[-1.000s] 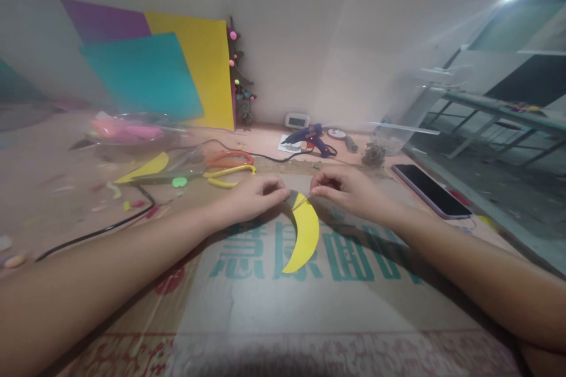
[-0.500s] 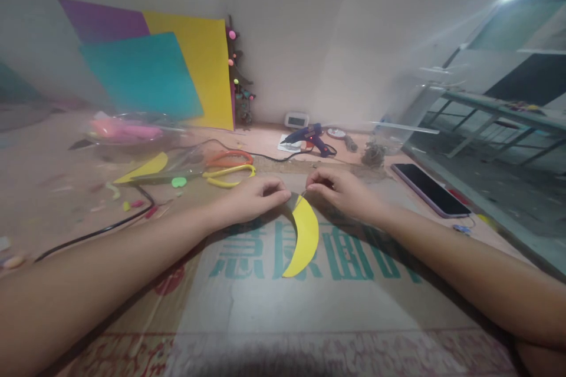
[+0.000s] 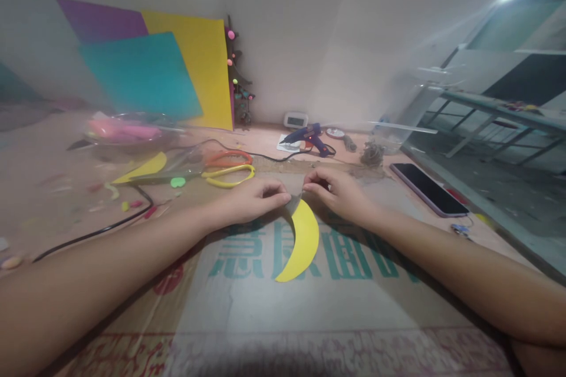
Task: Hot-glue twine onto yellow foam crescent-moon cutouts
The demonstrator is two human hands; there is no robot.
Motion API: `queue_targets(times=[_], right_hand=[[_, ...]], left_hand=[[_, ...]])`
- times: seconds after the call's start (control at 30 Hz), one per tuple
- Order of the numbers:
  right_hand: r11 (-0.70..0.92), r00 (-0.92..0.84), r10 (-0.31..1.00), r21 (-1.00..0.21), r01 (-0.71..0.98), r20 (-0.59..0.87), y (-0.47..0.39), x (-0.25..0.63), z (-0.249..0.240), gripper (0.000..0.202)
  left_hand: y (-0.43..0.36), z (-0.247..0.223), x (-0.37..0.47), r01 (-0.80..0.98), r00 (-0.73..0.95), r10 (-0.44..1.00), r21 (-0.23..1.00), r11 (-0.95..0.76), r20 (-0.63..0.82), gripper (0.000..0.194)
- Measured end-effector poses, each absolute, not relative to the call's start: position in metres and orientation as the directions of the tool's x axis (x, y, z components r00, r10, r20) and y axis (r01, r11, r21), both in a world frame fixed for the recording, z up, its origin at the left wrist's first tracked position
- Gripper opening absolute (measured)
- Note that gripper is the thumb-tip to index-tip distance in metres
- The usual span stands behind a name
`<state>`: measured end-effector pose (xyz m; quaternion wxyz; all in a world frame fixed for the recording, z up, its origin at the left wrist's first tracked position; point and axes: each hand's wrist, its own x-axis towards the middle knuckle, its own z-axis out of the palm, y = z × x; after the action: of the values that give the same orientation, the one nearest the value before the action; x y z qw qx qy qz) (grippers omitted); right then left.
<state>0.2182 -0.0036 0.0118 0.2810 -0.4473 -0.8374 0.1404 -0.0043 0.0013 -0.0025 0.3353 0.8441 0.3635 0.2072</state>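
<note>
A yellow crescent-moon cutout (image 3: 305,238) hangs above the printed cardboard, its lower tip pointing down and left. Its upper end looks dark grey where it meets the fingertips. My left hand (image 3: 265,197) is closed in a pinch at that upper end. Just to the right, my right hand (image 3: 331,191) pinches what looks like a thin string (image 3: 302,193) running down to the top of the crescent. Both sets of fingertips are close together, and they partly hide the string and the crescent's tip.
Scissors (image 3: 229,175) with orange and yellow handles lie behind my left hand, by another yellow cutout (image 3: 144,168). A glue gun (image 3: 309,138) stands at the back. A phone (image 3: 427,188) lies right. Coloured sheets (image 3: 141,76) lean on the wall.
The crescent's lower tip has swung slightly left and down. My right hand has shifted a little left; my left hand stays nearly where it was.
</note>
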Motion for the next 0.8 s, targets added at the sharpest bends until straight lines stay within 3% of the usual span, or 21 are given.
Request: queue_targets(times=[0.4,0.63,0.8], right_hand=[[0.532,-0.390,0.847,-0.578,0.620,0.361,-0.003,0.212,0.006,0.011],[0.664,-0.557,0.745,-0.482,0.571,0.366,0.004,0.217,-0.001,0.012],[0.619,-0.369,0.771,-0.475,0.625,0.519,0.002,0.220,0.007,0.016]], left_hand=[[0.002,-0.003,-0.005,0.424,0.684,0.719,0.732,-0.533,0.127,0.034],[0.003,-0.005,-0.003,0.423,0.598,0.787,0.774,-0.471,0.152,0.034],[0.003,-0.007,-0.003,0.407,0.466,0.871,0.837,-0.365,0.153,0.037]])
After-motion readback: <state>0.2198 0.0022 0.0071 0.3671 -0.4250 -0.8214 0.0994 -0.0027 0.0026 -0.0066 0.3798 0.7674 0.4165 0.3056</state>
